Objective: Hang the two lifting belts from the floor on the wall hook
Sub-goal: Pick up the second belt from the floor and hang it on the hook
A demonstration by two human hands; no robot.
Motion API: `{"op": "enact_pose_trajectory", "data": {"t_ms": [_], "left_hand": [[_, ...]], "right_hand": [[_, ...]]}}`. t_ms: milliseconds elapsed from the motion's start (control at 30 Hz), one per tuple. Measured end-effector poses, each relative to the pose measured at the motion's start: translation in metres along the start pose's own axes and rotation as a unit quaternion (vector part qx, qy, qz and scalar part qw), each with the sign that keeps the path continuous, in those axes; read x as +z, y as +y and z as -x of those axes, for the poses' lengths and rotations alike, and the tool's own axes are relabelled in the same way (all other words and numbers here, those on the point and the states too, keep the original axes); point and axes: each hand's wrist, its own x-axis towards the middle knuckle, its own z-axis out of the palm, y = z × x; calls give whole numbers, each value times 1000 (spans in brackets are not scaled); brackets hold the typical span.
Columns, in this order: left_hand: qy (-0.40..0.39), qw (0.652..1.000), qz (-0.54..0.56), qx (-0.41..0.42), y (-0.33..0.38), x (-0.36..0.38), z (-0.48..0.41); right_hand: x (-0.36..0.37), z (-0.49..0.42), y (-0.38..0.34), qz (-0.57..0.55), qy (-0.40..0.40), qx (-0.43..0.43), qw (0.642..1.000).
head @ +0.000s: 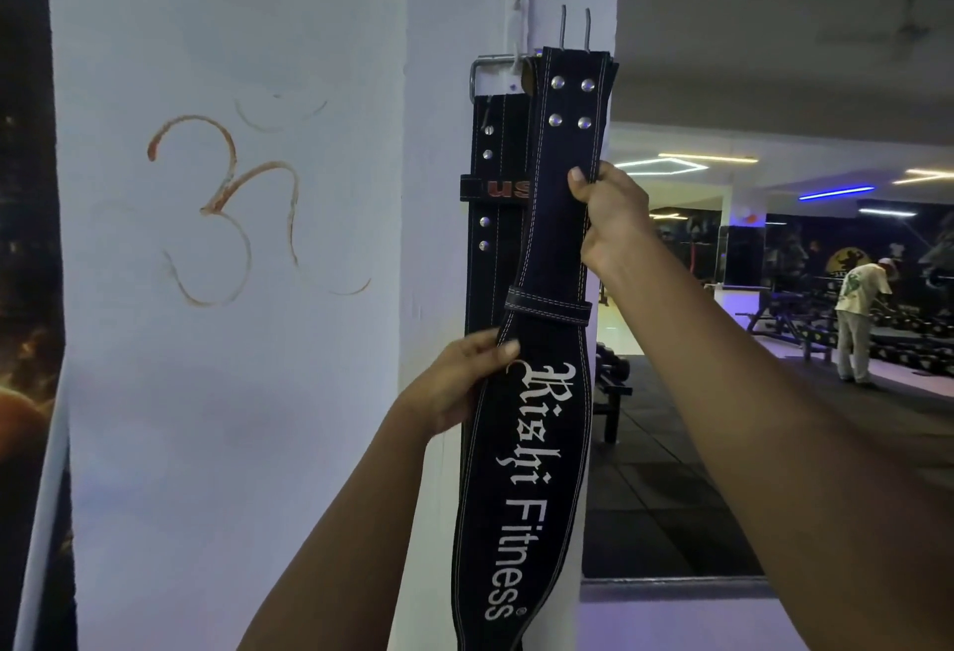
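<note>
A black lifting belt (526, 444) with white "Rishi Fitness" lettering hangs upright against the white pillar, its buckle prongs sticking up at the top. My right hand (609, 216) grips its narrow upper part just below the rivets. My left hand (459, 382) pinches its left edge where it widens. Behind it a second black belt (490, 216) with a red-lettered loop hangs from the wall hook (516, 63) by its metal buckle (477, 77). Whether the front belt is on the hook is hidden.
The white pillar (258, 392) bears a drawn orange symbol (227, 206). To the right the gym floor opens out, with a dumbbell rack (611, 382), benches and a person (857, 320) standing far off. A dark poster (26, 289) borders the left edge.
</note>
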Motion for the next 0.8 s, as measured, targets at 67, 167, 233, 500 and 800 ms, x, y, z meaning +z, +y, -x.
{"op": "enact_pose_trajectory", "data": {"t_ms": [67,167,233,500,800], "left_hand": [[11,999,2,40,25,7,-13],[19,994,13,107,74,25,-34],[28,988,13,148,106,38,-49],[67,968,30,239,115,54,-87],[102,968,72,219,115,54,-90]], "right_hand": [[-1,-1,3,1,-3,-2,1000],[0,0,7,10,-14,-3,1000],[-1,3,10,17,-27,-7,999],[-44,21,56,166,-53,-40,984],[-94,53,118,237,-125,13,963]]}}
